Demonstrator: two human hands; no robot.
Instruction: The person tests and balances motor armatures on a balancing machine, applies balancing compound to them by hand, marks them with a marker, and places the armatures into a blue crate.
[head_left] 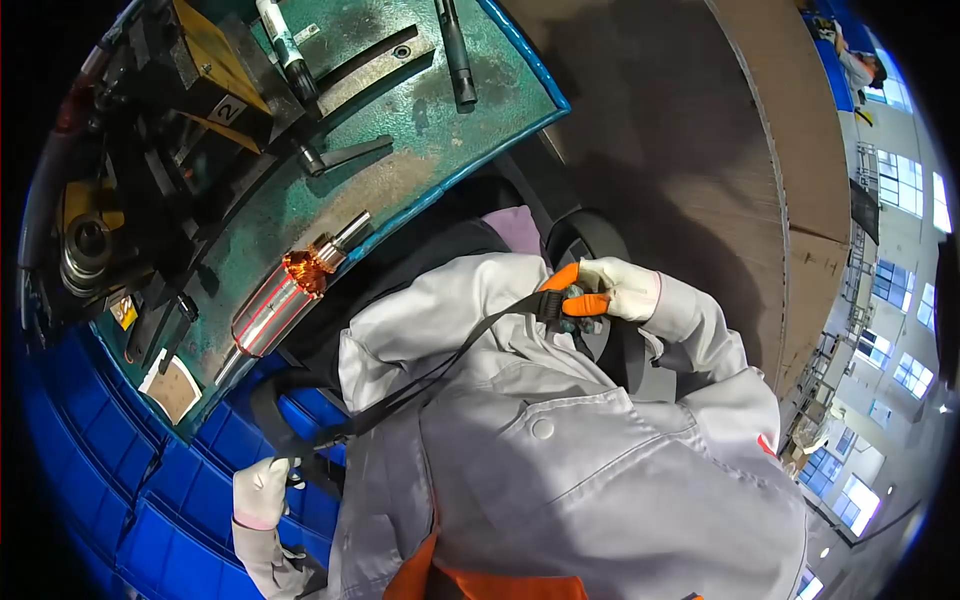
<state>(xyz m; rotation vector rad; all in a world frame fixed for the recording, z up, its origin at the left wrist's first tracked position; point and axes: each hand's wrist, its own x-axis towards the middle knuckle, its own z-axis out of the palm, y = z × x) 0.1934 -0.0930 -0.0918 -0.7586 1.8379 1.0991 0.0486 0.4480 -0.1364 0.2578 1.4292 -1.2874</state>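
My right hand (618, 290), in a white glove with orange fingertips, is closed on a black strap (470, 340) near its buckle (550, 305), over my lap. From there the strap runs across the grey jacket (600, 470) toward the left armrest. My left hand (262, 492), also in a white glove, is closed low at my left side, beside the black armrest (268, 405). A small dark part shows at its fingers, too hidden to name. A motor armature (275, 310) with copper windings lies on the green bench (420, 150), touched by neither hand.
A black fixture with a yellow block (215, 75) marked 2 stands on the bench. A marker pen (285, 45), a dark rod (456, 55) and a curved metal piece (375, 75) lie there too. Blue bins (170, 545) are at left; cardboard (680, 150) is at right.
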